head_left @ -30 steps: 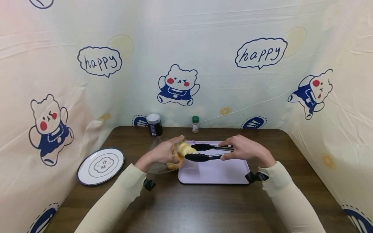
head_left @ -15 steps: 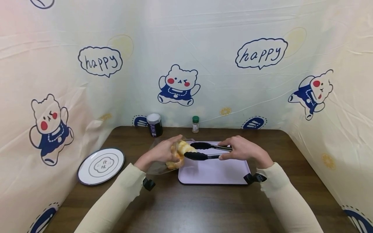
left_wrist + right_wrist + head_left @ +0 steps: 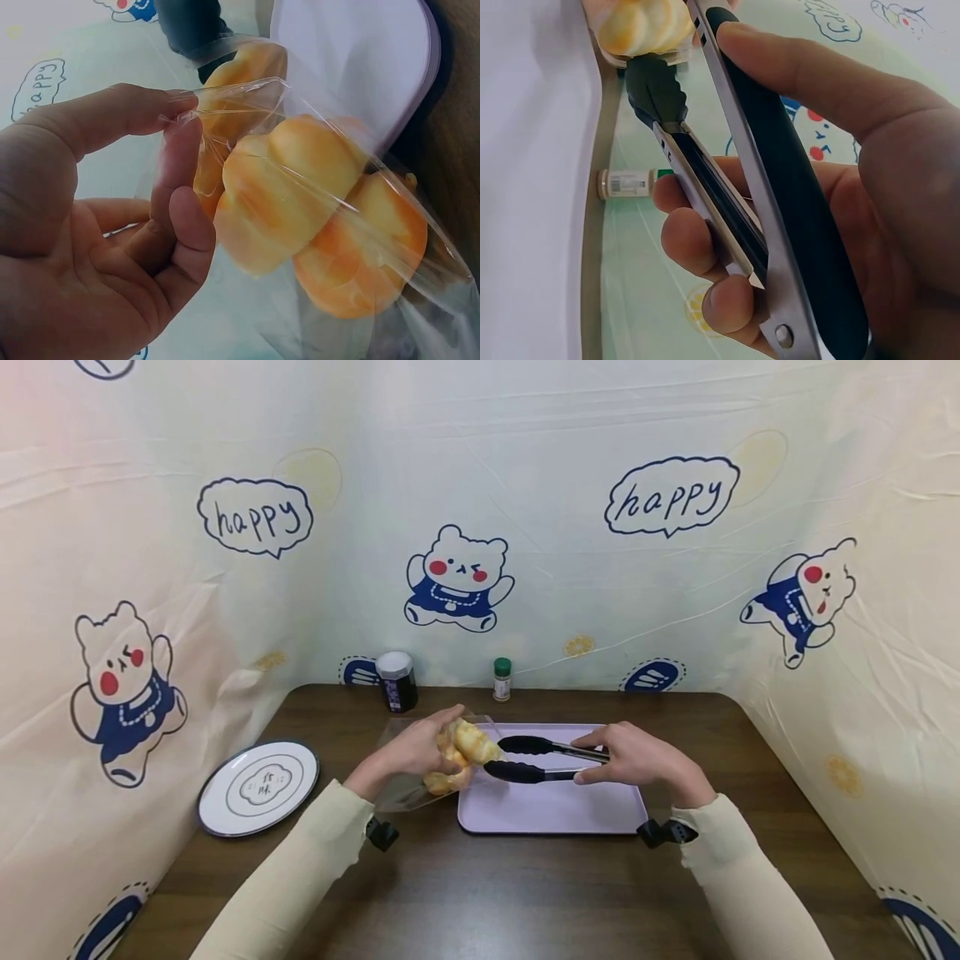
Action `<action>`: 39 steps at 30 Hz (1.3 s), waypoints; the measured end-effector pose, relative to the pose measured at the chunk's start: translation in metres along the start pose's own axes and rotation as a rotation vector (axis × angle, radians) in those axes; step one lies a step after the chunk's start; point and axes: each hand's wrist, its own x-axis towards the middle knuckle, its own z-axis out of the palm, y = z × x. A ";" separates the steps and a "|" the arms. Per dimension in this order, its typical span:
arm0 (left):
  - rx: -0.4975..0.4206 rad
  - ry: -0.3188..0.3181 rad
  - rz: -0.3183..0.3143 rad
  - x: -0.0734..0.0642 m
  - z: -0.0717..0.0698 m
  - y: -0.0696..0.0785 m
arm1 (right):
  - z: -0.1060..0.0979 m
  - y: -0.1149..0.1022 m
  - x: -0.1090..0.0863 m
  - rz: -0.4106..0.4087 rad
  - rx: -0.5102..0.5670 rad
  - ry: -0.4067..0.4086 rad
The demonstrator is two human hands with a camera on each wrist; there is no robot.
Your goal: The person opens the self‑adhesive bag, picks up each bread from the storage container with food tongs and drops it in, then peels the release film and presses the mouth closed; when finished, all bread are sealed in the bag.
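Observation:
My left hand [image 3: 412,750] pinches the rim of a clear plastic bag [image 3: 396,795] between thumb and forefinger. Several golden bread rolls [image 3: 285,195] are inside the bag, as the left wrist view shows. One roll [image 3: 477,743] lies at the bag's mouth, facing right. My right hand [image 3: 647,758] grips metal tongs [image 3: 799,202] with black tips, its thumb along one arm and fingers around the other. The tongs' tips are spread apart, close to the roll at the mouth; whether they touch it I cannot tell.
Beneath the tongs is a pale purple tray [image 3: 555,810], overlapped by the bag at its left end. A white plate [image 3: 225,793] with a dark rim lies at the left. Behind stand a dark jar [image 3: 397,685] and a green-capped bottle [image 3: 502,681]. Patterned cloth surrounds the table.
My right hand and the tongs have drawn slightly to the right and nearer to me. The left hand stays almost in place, and the roll at the bag's mouth has tilted a little.

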 end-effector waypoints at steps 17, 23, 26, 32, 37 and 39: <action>0.017 -0.003 0.040 0.000 -0.002 -0.001 | 0.009 -0.010 0.012 0.017 -0.004 0.056; 0.029 -0.012 0.046 0.000 -0.001 -0.001 | 0.013 -0.012 0.015 0.015 -0.017 0.045; 0.050 -0.004 0.047 -0.001 0.000 0.000 | 0.013 -0.014 0.016 0.012 -0.033 0.061; 0.129 0.008 0.063 -0.004 -0.001 0.004 | 0.008 -0.021 0.018 0.011 -0.052 0.065; 0.168 0.002 0.035 -0.007 -0.003 0.007 | 0.004 -0.025 0.018 0.032 -0.076 0.072; 0.175 -0.002 0.025 -0.009 -0.003 0.007 | 0.003 -0.026 0.018 0.039 -0.082 0.071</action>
